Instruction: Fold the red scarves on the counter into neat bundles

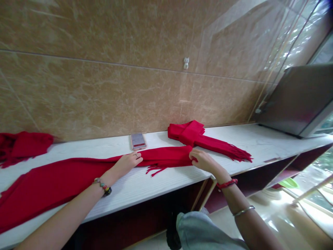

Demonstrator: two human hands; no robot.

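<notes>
A long red scarf [59, 180] lies stretched along the white shelf [161, 184], its fringe showing near the middle. My left hand [128, 161] rests on the scarf with its fingers laid flat, pressing the cloth down. My right hand [202, 160] pinches the folded right end of the same scarf, fingers closed on the fabric. Just behind that end lies a second red scarf [197, 137], folded, with its fringe pointing right.
A phone [138, 141] lies on the shelf against the brown tiled wall [104, 86]. More red cloth [22, 146] is bunched at the far left. A dark slanted box [299, 100] stands at the right end. A green basin [288, 183] sits on the floor below.
</notes>
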